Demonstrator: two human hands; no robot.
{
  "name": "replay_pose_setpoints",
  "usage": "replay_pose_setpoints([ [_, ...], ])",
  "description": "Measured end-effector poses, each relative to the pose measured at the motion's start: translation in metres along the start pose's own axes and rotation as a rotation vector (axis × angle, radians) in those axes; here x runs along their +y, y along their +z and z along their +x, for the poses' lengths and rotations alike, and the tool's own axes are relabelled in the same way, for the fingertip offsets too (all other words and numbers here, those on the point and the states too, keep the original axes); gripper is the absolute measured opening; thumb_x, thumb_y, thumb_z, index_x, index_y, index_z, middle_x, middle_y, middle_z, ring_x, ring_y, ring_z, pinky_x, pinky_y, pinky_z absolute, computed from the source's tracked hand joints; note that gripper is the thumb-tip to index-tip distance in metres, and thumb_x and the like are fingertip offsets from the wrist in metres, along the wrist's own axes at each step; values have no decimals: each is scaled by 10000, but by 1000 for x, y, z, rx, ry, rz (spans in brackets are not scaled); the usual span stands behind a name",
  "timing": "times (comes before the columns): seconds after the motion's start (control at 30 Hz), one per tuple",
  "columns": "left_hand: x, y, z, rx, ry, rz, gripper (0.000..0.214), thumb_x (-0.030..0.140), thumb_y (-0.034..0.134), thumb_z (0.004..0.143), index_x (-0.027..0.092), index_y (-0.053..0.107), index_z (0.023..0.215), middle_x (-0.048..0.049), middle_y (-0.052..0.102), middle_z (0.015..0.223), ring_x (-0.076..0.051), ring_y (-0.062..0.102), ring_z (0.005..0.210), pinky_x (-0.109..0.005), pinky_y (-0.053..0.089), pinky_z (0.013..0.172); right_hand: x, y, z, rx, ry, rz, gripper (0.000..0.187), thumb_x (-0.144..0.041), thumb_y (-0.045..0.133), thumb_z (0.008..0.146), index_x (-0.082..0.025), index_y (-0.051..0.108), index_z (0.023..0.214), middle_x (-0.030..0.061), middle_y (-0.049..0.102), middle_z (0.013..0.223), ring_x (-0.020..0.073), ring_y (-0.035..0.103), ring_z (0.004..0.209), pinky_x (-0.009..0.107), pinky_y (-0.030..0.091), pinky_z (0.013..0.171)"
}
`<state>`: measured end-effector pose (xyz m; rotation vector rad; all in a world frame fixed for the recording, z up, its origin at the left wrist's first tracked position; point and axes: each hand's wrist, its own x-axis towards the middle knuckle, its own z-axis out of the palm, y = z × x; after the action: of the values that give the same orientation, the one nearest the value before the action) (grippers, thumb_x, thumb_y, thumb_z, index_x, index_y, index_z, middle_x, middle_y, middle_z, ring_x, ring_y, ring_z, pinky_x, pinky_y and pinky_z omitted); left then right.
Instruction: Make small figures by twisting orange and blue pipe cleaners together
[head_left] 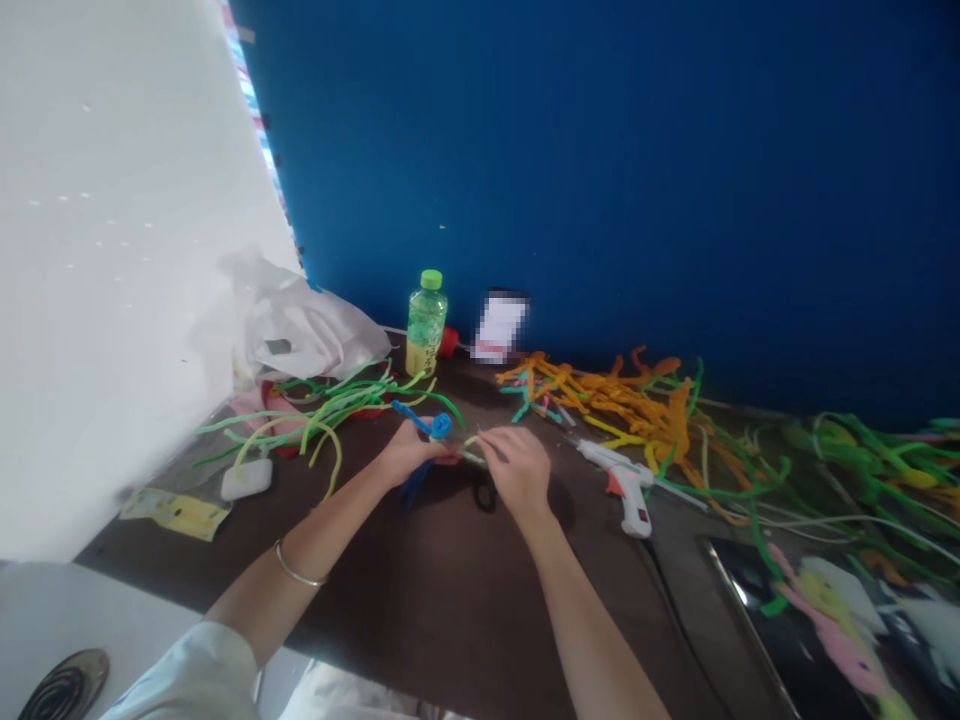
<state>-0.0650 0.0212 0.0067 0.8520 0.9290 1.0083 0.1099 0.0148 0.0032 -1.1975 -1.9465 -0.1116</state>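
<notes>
Both my hands meet over the dark table (420, 590), near its middle. My left hand (409, 455) is closed on a blue pipe-cleaner piece (429, 424) whose curled top sticks up above the fingers. My right hand (516, 468) pinches a thin pale yellow-green pipe cleaner (470, 445) that runs across to the left hand. A silver bangle (296, 570) sits on my left forearm. Black scissors (486, 494) lie partly hidden under my right hand.
A white glue gun (628, 487) lies to the right. Orange pipe cleaners (622, 395) and green ones (330, 410) are heaped behind. A green-capped bottle (426, 325), a plastic bag (300, 325), a white eraser-like block (246, 479) and a yellow packet (176, 512) stand left. Blue wall behind.
</notes>
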Motion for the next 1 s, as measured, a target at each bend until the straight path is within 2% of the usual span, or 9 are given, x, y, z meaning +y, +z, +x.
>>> replay_pose_setpoints([
  [0.07,-3,0,1,73,56,74,326,199,762,488,139,484,645,2,606,578,-167,628,578,-323,530,600,-2,0,-1,3,-13,-50,133,-253,558,803,-207,673,753,36,667,756,164,565,727,289,414,678],
  [0.17,-8,-2,4,209,216,185,291,175,741,487,148,474,598,30,572,549,-139,601,561,-277,501,576,-10,3,-3,11,27,-43,140,-243,550,805,-198,660,732,38,653,724,154,561,693,274,409,659],
  [0.27,-10,-4,6,332,351,284,234,162,721,501,145,502,578,36,561,561,-103,558,555,-225,461,564,-22,8,-4,31,132,79,144,-234,538,805,-191,642,715,30,630,700,132,558,641,248,422,624],
  [0.4,-9,-5,7,420,411,268,218,199,721,528,140,519,588,34,558,571,-93,539,557,-218,444,567,-36,14,-5,24,228,291,128,-231,543,792,-184,625,706,26,608,703,129,570,657,234,449,620],
  [0.5,-7,-3,6,371,361,36,260,256,737,536,137,528,633,23,580,606,-116,573,597,-277,485,633,-41,18,-6,-16,241,390,117,-230,545,790,-186,631,724,33,609,734,136,575,691,243,464,640],
  [0.6,-6,-1,6,300,217,-207,299,257,759,527,135,538,687,9,603,651,-128,600,638,-314,501,702,-39,20,-8,-51,231,445,115,-226,546,791,-187,643,743,37,613,751,136,577,690,246,470,630],
  [0.7,-4,0,5,261,96,-333,295,214,767,531,138,529,688,15,598,658,-115,606,647,-305,506,743,-32,21,-7,-51,231,462,107,-223,559,780,-188,651,738,32,612,731,135,576,669,246,472,616],
  [0.87,1,0,2,127,9,-348,290,162,754,558,142,483,659,31,571,633,-129,622,678,-346,524,777,-20,17,-3,-23,219,445,104,-176,564,758,-180,637,683,29,613,717,133,571,659,238,463,603],
  [1.0,3,0,0,70,-26,-278,310,119,756,545,138,469,661,35,563,622,-143,629,681,-376,537,764,-14,12,-1,-6,188,404,132,-147,544,748,-181,627,651,28,607,718,136,573,664,242,462,616],
])
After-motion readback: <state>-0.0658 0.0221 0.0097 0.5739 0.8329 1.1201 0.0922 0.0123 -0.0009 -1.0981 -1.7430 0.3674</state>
